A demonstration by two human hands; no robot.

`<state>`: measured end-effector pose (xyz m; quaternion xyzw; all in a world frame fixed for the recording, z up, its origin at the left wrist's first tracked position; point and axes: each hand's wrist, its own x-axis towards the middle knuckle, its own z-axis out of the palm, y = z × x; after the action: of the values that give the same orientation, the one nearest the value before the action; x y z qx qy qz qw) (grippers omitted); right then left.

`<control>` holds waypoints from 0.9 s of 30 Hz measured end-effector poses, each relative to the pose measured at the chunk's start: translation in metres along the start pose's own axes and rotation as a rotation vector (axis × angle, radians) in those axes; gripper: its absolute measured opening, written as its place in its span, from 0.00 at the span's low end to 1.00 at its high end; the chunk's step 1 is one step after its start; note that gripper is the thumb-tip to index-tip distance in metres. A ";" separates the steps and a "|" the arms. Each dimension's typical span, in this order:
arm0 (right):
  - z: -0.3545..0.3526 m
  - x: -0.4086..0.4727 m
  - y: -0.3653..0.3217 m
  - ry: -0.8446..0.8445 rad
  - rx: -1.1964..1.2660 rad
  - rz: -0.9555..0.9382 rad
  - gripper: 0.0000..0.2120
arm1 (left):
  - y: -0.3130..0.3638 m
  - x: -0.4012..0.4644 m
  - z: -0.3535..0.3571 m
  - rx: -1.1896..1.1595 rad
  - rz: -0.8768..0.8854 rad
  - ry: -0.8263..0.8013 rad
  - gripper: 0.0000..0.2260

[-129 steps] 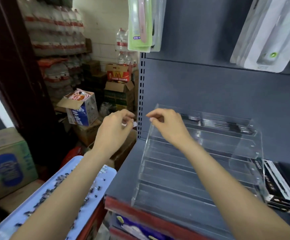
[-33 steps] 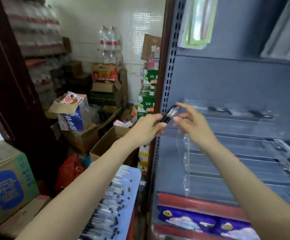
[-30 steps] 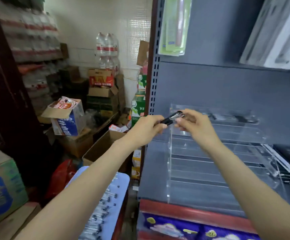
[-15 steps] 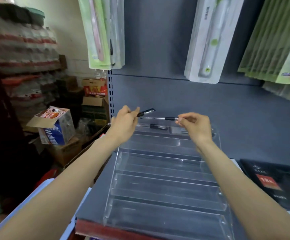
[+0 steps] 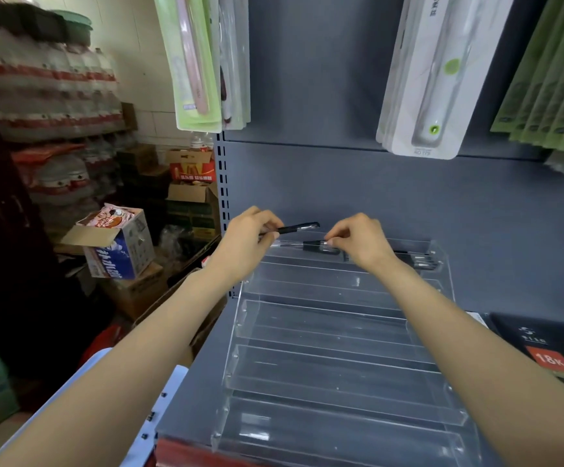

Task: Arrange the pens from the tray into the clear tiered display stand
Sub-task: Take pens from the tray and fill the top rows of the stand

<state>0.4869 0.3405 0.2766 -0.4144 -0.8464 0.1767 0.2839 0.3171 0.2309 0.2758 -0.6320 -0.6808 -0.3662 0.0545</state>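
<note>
Left hand [image 5: 243, 246] pinches pen [image 5: 299, 227]; right hand [image 5: 358, 242] pinches second pen [image 5: 311, 246] over stand [image 5: 341, 335] top tier. Few pens [image 5: 415, 259] beyond right hand; lower tiers unfilled, tray [image 5: 159, 399] below left arm holds more.

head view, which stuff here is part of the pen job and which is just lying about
Part of the job:
- pen pinched in left hand
- pen held by right hand
- clear tiered stand
- tray

Just lying about:
- hanging toothbrush packs
- black box marked 18K
- cardboard boxes
</note>
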 end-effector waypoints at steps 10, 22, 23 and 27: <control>-0.007 -0.013 0.009 0.004 -0.003 -0.007 0.10 | -0.004 0.003 0.005 -0.028 0.023 -0.068 0.09; -0.080 -0.065 0.097 0.309 -0.015 0.239 0.19 | 0.078 0.037 0.078 -0.136 0.116 -0.201 0.04; -0.082 -0.067 0.101 0.254 0.042 0.282 0.20 | 0.086 0.040 0.084 -0.135 0.116 -0.224 0.04; -0.084 -0.074 0.112 0.097 0.253 0.313 0.19 | 0.105 0.047 0.101 -0.133 0.088 -0.300 0.05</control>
<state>0.6431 0.3533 0.2576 -0.5099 -0.7281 0.3034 0.3431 0.4419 0.3198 0.2732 -0.7110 -0.6273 -0.3091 -0.0738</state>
